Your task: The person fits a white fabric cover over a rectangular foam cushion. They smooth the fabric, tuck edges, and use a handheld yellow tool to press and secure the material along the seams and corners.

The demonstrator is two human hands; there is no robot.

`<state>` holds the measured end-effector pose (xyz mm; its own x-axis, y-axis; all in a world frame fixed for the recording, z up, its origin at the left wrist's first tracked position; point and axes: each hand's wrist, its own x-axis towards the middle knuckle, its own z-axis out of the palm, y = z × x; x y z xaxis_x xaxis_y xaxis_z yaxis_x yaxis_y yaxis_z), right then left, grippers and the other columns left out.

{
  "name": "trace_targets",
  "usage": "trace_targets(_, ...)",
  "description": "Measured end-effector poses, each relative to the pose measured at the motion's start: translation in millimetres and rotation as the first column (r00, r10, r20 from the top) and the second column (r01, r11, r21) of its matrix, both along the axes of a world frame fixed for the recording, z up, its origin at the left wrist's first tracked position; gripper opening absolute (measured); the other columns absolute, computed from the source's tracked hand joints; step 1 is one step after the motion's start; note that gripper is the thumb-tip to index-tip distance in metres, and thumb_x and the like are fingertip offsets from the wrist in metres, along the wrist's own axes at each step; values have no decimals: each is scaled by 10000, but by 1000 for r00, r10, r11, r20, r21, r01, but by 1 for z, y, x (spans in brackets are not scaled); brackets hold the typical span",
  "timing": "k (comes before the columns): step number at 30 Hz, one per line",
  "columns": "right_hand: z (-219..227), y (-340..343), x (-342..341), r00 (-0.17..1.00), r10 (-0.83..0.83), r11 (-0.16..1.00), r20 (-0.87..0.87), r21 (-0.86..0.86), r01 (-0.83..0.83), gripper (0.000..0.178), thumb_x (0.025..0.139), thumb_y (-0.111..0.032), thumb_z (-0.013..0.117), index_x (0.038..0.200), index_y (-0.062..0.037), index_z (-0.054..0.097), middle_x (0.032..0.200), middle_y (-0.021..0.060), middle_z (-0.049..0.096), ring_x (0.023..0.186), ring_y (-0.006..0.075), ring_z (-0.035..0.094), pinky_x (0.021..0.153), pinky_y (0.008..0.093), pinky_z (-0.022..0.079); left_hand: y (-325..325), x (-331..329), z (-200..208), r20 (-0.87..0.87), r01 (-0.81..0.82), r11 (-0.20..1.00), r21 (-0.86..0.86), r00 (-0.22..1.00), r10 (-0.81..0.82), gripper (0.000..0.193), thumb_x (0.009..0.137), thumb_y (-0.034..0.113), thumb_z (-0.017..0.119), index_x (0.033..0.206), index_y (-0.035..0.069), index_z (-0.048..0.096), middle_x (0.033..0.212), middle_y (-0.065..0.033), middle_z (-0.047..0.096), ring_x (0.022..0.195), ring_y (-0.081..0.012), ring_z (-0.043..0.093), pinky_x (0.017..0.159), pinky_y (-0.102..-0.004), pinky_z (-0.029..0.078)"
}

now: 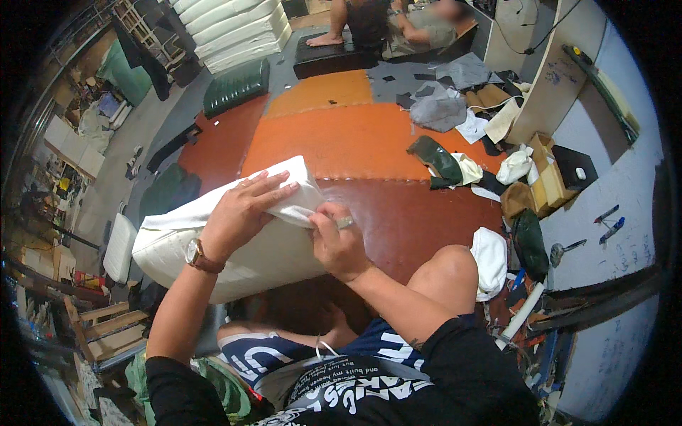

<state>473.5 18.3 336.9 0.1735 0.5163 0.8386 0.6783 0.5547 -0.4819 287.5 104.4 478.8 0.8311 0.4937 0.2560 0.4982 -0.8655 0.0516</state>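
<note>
A white padded cushion (pixel 234 266) rests tilted across my lap, its long upper side running from lower left to upper right. White cloth (pixel 186 214) lies along that upper side. My left hand (pixel 249 206) presses flat on the cloth near the cushion's right end, fingers stretched out. My right hand (pixel 337 241) is closed at the cushion's right corner, its thumb and fingers pinched by the cloth's edge. A small pale, shiny bit shows at its knuckles, too little to name.
Orange and brown padded mats (pixel 341 145) cover the floor ahead. A dark green cushion (pixel 236 85) lies beyond, before a stack of white cushions (pixel 238 32). Fabric scraps (pixel 437 106) and a cardboard box (pixel 547 177) are at right. Another person (pixel 419 32) reclines at the back.
</note>
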Motion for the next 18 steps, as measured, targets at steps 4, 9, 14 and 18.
trace_targets(4, 25, 18, 12, 994, -102, 991, 45, 88, 98, 352, 905, 25, 696, 1246, -59, 696, 1238, 231, 699, 1013, 408, 716, 873, 491, 602, 5, 3, 4, 34, 37, 999, 6, 999, -37, 560, 801, 15, 765, 1331, 194, 747, 1363, -92, 728, 1232, -337, 703, 1090, -447, 568)
trace_targets(9, 12, 31, 12, 987, 74, 985, -145, -144, -95, 374, 933, 45, 612, 1285, -51, 694, 1134, 213, 749, 933, 373, 740, 819, 427, 612, -4, 11, 11, 45, -139, 986, -89, 989, 143, 470, 787, -17, 735, 1228, 137, 787, 1175, -119, 788, 1079, -336, 756, 949, -423, 611)
trace_targets(14, 35, 48, 46, 881, 309, 822, -358, -366, -436, 294, 1002, -2, 593, 1280, -28, 687, 1119, 158, 767, 991, 278, 735, 897, 337, 578, -3, 27, 10, 187, -144, 989, 9, 972, 140, 386, 796, -30, 709, 1149, 94, 805, 1036, -141, 790, 920, -341, 764, 814, -421, 601)
trace_targets(18, 25, 53, 56, 438, 426, 498, -792, -199, -844, 311, 1062, -68, 609, 1355, 15, 669, 1254, 88, 741, 1149, 152, 668, 1014, 321, 532, -9, 36, 11, 242, -207, 977, -59, 946, 215, 339, 803, -30, 698, 1107, 67, 813, 1016, -158, 784, 912, -324, 749, 820, -425, 583)
